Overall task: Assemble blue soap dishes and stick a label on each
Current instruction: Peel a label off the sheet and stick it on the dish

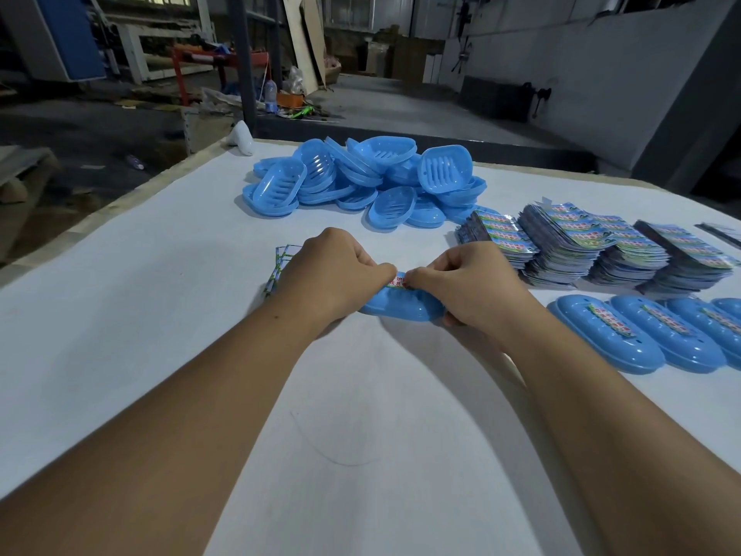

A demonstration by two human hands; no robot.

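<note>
A blue soap dish [403,307] lies on the white table [160,315] between my hands. My left hand [333,270] grips its left end and my right hand [465,284] grips its right end. The thumbs and fingers of both hands meet on a small label [399,281] with red print on top of the dish. Most of the label is hidden by my fingers.
A heap of loose blue dish parts [361,180] lies at the back. Stacks of printed label sheets [593,246] stand at the right. Finished labelled dishes [641,335] line up at the right edge. A few cut labels [280,262] lie left of my left hand.
</note>
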